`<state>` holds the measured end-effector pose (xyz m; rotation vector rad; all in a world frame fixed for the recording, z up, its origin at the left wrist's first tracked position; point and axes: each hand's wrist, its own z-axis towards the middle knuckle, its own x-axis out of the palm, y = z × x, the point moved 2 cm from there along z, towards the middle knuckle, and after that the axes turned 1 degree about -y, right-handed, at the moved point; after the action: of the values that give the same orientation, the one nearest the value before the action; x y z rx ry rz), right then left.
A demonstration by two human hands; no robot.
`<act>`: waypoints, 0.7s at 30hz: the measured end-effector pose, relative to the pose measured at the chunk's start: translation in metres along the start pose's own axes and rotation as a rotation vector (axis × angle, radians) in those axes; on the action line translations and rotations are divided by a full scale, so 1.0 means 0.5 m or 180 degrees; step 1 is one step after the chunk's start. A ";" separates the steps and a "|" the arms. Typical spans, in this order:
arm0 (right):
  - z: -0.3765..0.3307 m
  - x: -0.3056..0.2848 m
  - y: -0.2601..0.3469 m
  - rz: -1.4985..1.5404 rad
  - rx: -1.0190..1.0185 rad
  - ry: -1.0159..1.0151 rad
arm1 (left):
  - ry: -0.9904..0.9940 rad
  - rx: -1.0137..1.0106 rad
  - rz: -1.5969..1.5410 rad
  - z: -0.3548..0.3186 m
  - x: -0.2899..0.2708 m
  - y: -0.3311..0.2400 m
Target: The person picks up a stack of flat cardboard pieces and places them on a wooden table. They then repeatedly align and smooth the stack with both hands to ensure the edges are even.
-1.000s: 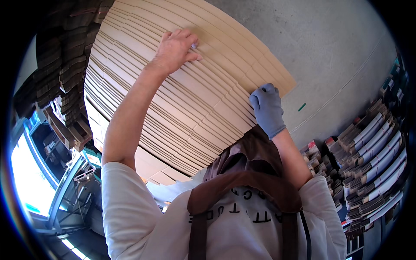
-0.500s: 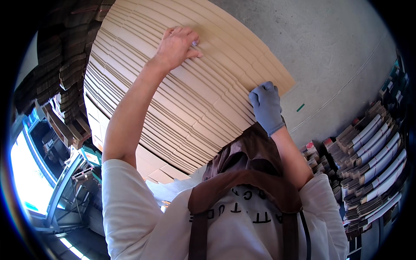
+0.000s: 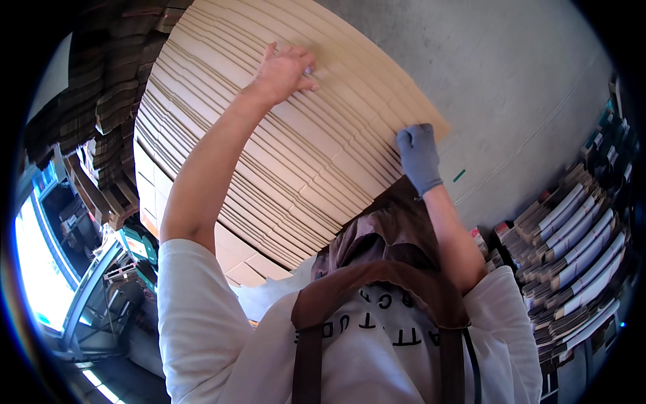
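Observation:
A large stack of flat brown cardboard sheets (image 3: 323,155) lies fanned out before me, its edges stepped in many parallel ridges. My left hand (image 3: 286,73), bare, rests on the upper middle of the fan. Its thumb and fingers are apart, bent down toward the ridges, and a small pale whitish-purple spot shows near a fingertip. Closed like a fist, my right hand (image 3: 420,160) in a grey glove is at the right edge of the sheets, near their corner. Whatever its curled fingers hold is hidden.
Grey concrete floor (image 3: 498,87) stretches beyond the stack, with a small green strip (image 3: 459,176) on it. Bundled cardboard (image 3: 572,242) is piled at right. Dark stacked sheets (image 3: 121,81) and a wooden pallet (image 3: 91,188) stand at left. My brown apron (image 3: 377,242) hangs close below the stack.
My right hand has slid along the sheet edge, a little away from me toward the far corner. My left hand's fingers have spread somewhat, and it has shifted slightly right.

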<state>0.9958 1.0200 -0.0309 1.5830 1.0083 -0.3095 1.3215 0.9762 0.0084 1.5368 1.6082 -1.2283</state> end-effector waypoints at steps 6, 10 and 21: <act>-0.012 -0.034 0.037 -0.0368 -0.0472 0.0314 | -0.0268 0.0013 0.0115 -0.022 0.025 0.007; 0.051 -0.016 0.109 -0.0637 -0.1064 -0.0170 | -0.0943 0.0164 -0.0039 -0.056 0.045 0.003; 0.252 0.152 0.272 -0.1025 -0.2120 -0.0472 | -0.1798 0.0006 -0.0499 -0.126 0.061 0.077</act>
<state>1.1818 0.9455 -0.0280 0.7883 1.1033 -0.2672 1.3652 1.0421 -0.0019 0.9498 1.3582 -1.5732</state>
